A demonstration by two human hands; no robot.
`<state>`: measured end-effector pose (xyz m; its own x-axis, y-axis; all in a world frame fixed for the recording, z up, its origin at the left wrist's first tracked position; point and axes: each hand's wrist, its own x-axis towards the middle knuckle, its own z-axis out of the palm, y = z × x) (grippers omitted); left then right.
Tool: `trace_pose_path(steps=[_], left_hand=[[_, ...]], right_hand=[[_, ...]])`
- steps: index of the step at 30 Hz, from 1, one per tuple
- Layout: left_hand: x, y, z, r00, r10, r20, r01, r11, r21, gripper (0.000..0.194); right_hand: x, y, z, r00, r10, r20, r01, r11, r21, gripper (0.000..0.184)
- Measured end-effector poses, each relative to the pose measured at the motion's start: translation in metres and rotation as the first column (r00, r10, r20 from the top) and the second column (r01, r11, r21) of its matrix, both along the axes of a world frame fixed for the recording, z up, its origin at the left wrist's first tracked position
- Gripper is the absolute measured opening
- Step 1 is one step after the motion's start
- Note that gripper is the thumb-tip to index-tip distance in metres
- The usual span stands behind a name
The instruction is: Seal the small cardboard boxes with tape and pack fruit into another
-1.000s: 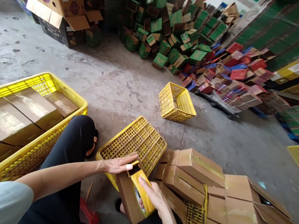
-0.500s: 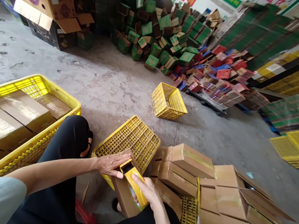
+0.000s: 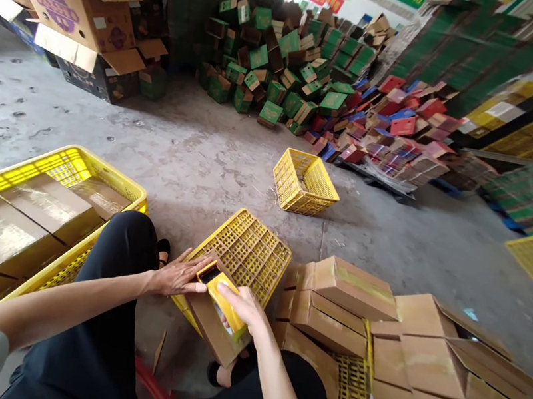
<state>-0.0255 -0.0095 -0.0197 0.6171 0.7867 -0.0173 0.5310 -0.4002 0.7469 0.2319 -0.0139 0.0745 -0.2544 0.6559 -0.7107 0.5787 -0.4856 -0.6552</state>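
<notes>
A closed brown carton [image 3: 212, 326] rests tilted over the upturned yellow crate [image 3: 258, 249] between my legs. My left hand [image 3: 178, 276] lies flat at the carton's far end, fingers stretched and thumb toward the tool. A yellow tape dispenser [image 3: 225, 301] with a dark front end is pressed along the carton's top face. Around it wraps my right hand [image 3: 243, 309], thumb on its upper side. The dispenser's underside and most of the right fingers are hidden.
At my left stands a large yellow crate [image 3: 140, 196] holding taped cartons [image 3: 38, 200]. To the right, more cartons [image 3: 428, 360] are stacked in and around another crate [image 3: 357, 392]. A small yellow crate [image 3: 306, 185] sits ahead. Heaped green boxes [image 3: 270, 112] and red boxes [image 3: 402, 126] lie farther back.
Both hands, the dispenser and the carton have moved left and slightly away from me. The left hand's fingers have spread somewhat. My right hand keeps its grip on the tape dispenser.
</notes>
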Motion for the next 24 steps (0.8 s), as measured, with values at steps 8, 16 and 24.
trace_pose_path(steps=[8, 16, 24], left_hand=[[0.011, -0.010, -0.008, 0.992, 0.041, 0.118, -0.031, 0.996, -0.086, 0.087], [0.012, -0.003, -0.015, 0.985, 0.054, 0.163, -0.024, 0.984, -0.179, 0.087], [0.020, -0.006, -0.014, 0.987, 0.064, 0.145, -0.042, 0.988, -0.150, 0.091]], right_hand=[[0.008, 0.003, 0.004, 1.000, 0.017, -0.004, -0.018, 0.999, -0.030, 0.047], [0.001, -0.004, 0.008, 0.997, 0.014, 0.074, -0.012, 0.999, -0.034, 0.061], [0.020, -0.014, 0.005, 0.999, 0.008, 0.042, -0.004, 0.996, -0.087, 0.056]])
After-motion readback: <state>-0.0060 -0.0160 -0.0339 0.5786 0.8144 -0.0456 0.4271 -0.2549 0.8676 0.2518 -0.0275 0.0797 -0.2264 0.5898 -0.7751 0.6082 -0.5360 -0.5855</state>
